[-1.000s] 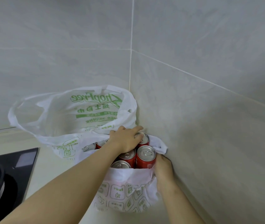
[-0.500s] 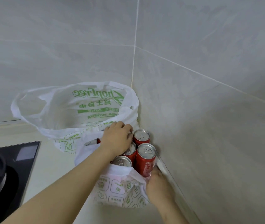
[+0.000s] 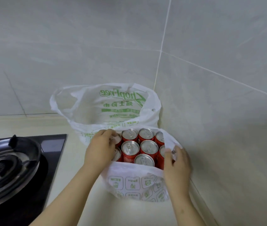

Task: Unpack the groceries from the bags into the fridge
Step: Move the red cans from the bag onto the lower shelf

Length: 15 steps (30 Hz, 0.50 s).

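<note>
Cans (image 3: 130, 148) all stand packed in the front bag (image 3: 137, 181) on the tabletop (image 3: 74, 162). My left hand (image 3: 102, 144) and right hand (image 3: 176, 162) each grip its rim, spreading it open. Nothing is out yet, and the fridge is out of view, so I judge unpacking barely begun.

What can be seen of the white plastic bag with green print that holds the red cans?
The white plastic bag is thin crinkled film with green square pictograms on its front. It stands on the pale countertop in a grey tiled corner, mouth spread wide. Upright red drink cans with silver tops fill it. The left hand grips its left rim; the right hand pinches its right rim. A second white bag with green lettering stands behind it.
</note>
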### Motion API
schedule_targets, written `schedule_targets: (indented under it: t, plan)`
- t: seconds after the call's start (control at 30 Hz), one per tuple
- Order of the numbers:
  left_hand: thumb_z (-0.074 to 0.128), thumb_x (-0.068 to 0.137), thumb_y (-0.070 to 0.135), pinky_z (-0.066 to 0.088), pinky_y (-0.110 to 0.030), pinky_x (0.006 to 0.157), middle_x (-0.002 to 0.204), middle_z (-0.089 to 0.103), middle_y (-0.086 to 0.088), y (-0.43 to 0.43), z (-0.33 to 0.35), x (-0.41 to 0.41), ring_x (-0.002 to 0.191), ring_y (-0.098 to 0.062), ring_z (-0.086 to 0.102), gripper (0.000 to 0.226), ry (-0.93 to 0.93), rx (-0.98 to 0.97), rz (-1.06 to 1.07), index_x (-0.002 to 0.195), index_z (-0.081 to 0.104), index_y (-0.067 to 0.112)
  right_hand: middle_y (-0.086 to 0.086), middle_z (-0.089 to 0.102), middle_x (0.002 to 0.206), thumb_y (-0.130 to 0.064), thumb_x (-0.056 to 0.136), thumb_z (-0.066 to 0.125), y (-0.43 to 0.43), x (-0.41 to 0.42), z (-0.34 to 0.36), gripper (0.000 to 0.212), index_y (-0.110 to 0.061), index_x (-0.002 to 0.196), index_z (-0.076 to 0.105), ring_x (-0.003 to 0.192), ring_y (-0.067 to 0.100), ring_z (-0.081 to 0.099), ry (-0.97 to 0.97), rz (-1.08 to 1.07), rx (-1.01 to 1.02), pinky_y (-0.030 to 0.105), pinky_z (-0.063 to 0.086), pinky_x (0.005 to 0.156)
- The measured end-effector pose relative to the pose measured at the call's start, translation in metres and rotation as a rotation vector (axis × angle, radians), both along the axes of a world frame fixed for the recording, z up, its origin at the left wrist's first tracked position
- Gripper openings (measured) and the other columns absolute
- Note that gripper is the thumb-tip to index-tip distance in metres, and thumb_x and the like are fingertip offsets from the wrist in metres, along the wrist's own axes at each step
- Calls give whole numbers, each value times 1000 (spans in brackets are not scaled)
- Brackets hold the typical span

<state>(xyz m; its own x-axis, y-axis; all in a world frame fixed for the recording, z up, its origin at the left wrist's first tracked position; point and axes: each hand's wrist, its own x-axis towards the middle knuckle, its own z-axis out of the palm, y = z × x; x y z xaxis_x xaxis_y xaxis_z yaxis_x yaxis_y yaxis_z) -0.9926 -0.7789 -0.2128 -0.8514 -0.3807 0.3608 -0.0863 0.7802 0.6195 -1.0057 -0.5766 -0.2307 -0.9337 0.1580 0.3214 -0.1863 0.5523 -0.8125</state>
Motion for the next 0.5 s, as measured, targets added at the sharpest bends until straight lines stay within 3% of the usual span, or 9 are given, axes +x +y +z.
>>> schedule_targets:
  t: [0.1, 0.2, 0.27, 0.33, 0.4, 0.5]
  plan:
    - [54, 86, 3, 28, -14, 68, 96, 57, 3, -8, -6, 12, 82, -12, 51, 17, 151, 186, 182, 95, 63, 13, 3, 62, 110, -27, 97, 42, 0, 2, -7, 29, -11, 117, 57, 104, 22, 57, -67, -1, -239, 32, 45, 86]
    - [53, 85, 0, 41, -30, 74, 85, 60, 2, -14, -21, 19, 82, -20, 56, 23, 240, 461, 363, 81, 57, 23, 0, 61, 107, -28, 100, 35, -2, 4, -4, 30, -16, 117, 57, 103, 20, 57, -104, -13, -397, 38, 46, 92]
    - [53, 84, -1, 42, -29, 69, 82, 61, 1, -13, -38, 24, 79, -23, 57, 33, 149, 503, 343, 70, 52, 28, 1, 59, 109, -27, 101, 32, -2, 3, -5, 34, -12, 121, 56, 106, 22, 56, -138, -49, -479, 38, 45, 94]
    - [51, 81, -3, 37, -20, 61, 80, 59, 1, -10, -54, 28, 77, -22, 58, 37, 2, 410, 267, 63, 50, 29, 7, 60, 115, -25, 101, 32, 0, 3, -8, 37, -7, 123, 56, 109, 25, 56, -147, -92, -502, 39, 45, 95]
    - [50, 80, -3, 37, -16, 61, 80, 60, 2, -8, -58, 31, 78, -22, 59, 35, -73, 430, 247, 62, 54, 27, 6, 62, 111, -19, 101, 33, 2, 7, -10, 34, -7, 121, 58, 103, 24, 57, -126, -110, -460, 34, 46, 87]
    - [49, 86, 5, 50, -28, 72, 88, 68, -1, -7, -48, 37, 85, -21, 62, 23, -47, 826, 132, 82, 67, 18, -2, 59, 93, -9, 99, 37, 5, 14, -14, 26, -7, 114, 59, 86, 18, 53, -110, -125, -378, 18, 38, 64]
